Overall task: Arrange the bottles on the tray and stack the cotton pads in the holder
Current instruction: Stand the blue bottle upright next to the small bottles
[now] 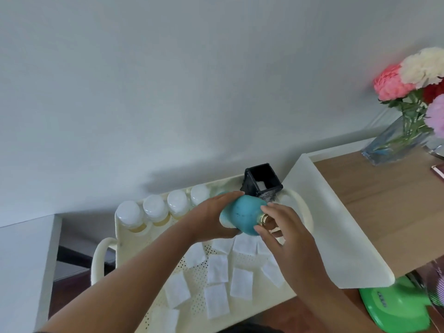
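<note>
Both hands are on one teal bottle (242, 216), held in the air above the cream perforated tray (134, 306). Left hand (211, 217) is wrapped round the bottle's body, fingers closed on its far side and thumb underneath. Right hand (283, 227) is partly closed, fingertips pinching the gold neck or cap (263, 219) at the bottle's near end; whether the cap is being turned cannot be told.

Beyond the left hand, four clear bottles with white caps (153, 207) stand in a row along the tray's far edge. Beyond the right hand stands the black square holder (263, 182), with something white already inside. Below both hands, loose white cotton pads (217, 269) lie scattered over the tray floor.

Judgement: the step in hand is placing this bottle. It would be done well by bringing it upright, base down, into the gap between the row and the holder, with the left hand carrying the weight and the right hand only steadying the neck. Lower it clear of the neighbouring bottle and not onto a pad, which could leave it unsteady.
</note>
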A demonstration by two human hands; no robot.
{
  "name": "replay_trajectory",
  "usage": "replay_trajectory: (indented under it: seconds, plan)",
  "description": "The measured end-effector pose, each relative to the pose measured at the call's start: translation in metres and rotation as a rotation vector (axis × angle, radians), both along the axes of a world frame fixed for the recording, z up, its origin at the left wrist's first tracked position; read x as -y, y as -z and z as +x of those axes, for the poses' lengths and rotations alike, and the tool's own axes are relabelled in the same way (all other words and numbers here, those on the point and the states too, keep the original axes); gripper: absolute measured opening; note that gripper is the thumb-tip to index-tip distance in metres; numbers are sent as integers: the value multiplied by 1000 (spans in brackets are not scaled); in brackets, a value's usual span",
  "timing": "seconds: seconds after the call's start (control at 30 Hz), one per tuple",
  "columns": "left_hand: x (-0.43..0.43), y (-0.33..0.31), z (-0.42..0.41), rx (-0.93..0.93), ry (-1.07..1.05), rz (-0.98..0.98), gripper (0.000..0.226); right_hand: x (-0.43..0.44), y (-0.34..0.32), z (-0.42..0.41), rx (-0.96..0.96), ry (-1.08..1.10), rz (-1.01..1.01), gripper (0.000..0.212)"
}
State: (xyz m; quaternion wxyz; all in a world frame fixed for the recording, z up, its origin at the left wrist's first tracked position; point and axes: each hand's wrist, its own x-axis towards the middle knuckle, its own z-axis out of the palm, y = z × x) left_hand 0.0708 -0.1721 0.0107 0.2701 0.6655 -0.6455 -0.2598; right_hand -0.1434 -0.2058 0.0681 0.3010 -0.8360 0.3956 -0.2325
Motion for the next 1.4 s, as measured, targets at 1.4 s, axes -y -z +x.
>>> replay_trajectory:
  seconds: [1.4]
  plan:
    - [10, -45, 18, -29, -435, -85, 63, 126, 5, 77, 183, -341, 515, 45]
